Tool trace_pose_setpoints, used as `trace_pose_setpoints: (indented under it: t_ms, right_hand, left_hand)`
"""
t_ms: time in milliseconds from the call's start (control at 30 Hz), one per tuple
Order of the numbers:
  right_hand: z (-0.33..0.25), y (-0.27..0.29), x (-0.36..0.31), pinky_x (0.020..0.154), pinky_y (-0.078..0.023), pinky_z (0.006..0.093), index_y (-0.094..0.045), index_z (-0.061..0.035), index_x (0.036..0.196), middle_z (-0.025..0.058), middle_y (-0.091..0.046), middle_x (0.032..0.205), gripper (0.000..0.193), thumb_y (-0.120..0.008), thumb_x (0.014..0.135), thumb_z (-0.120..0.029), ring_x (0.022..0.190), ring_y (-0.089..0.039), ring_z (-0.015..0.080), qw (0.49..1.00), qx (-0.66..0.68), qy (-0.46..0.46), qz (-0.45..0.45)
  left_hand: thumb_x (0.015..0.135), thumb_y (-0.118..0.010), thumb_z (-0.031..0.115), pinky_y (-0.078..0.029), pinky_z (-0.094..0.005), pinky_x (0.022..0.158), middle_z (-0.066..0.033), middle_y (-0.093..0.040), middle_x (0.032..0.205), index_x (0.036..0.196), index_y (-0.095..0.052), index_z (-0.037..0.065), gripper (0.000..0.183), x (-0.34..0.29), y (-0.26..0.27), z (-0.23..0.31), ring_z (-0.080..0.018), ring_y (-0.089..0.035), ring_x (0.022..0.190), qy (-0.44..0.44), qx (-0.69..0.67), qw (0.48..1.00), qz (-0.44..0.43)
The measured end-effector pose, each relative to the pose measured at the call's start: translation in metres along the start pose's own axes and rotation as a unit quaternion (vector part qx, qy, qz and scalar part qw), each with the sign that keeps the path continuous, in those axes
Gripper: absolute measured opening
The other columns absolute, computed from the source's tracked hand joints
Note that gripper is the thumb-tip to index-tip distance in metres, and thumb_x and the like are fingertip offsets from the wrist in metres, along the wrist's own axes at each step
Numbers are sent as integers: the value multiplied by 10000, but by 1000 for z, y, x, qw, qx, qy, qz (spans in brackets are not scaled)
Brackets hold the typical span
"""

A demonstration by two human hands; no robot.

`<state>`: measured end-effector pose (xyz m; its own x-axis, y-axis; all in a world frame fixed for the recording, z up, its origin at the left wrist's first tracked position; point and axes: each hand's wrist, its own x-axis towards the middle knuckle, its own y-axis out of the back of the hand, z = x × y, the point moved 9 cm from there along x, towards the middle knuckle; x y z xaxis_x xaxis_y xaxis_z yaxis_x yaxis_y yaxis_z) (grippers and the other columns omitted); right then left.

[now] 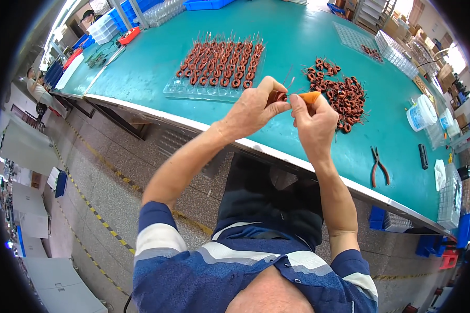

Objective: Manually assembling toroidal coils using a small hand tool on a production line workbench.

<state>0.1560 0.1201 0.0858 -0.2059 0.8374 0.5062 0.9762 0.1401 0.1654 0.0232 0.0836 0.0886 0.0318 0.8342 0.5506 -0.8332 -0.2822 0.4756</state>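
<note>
In front of my chest, over the table's near edge, my left hand (249,110) pinches a copper-wound ring coil (281,97) between thumb and fingers. Its thin wire ends stick up above the fingers. Close beside it, my right hand (316,119) is closed, thumb against index finger, at a wire lead of that coil. An orange covering (310,97) shows on the right index finger. Behind the left hand, rows of similar coils stand in a clear plastic tray (175,89), leads pointing up. A loose heap of coils (344,99) lies just beyond the right hand.
Pliers with red handles (380,168) lie on the green table (297,41) at right, near a black tool (423,156). White tubs (422,112) stand along the right side. Another clear tray (350,36) is at the far right. A red bin (129,35) sits far left.
</note>
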Motion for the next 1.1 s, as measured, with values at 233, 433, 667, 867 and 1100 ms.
trace_pose_setpoints:
  t_ms: [233,433,667,867,1100]
  right_hand:
    - [22,-7,7,463,-366,223,-620,9,805,14,-566,607,183,-663,879,-153,504,-480,62,955,258,-120,-90]
    - [33,-17,5,490,-382,226,-617,8,834,14,-567,629,189,-663,889,-168,521,-487,71,946,289,-123,-85]
    - [28,-9,8,564,-450,215,-642,19,951,42,-635,741,204,-652,907,-179,611,-569,88,975,194,-44,-98]
    - [6,-5,2,532,-453,206,-663,22,929,36,-646,703,175,-684,877,-144,589,-587,80,988,125,30,-91]
    - [9,-8,12,519,-431,208,-663,11,922,29,-633,688,175,-671,890,-161,570,-560,63,992,87,-12,-91]
  left_hand:
    - [987,-513,212,-467,-252,601,-56,-549,769,1067,-439,-3,241,-14,-17,-6,-110,-555,649,33,-284,958,14]
    - [1008,-446,162,-471,-263,611,-51,-545,756,1127,-405,-9,213,-18,-19,-13,-123,-557,658,69,-326,942,47]
    - [972,-493,131,-460,-288,596,-95,-568,752,1159,-471,-39,254,-14,-9,-7,-140,-555,643,106,-102,989,-12]
    - [936,-557,114,-470,-361,650,-156,-622,820,1164,-488,-12,270,-16,-13,-2,-260,-623,733,34,-48,998,3]
    - [904,-594,131,-486,-414,685,-226,-641,879,1123,-502,-20,281,-13,-8,6,-388,-626,809,2,-36,999,33]
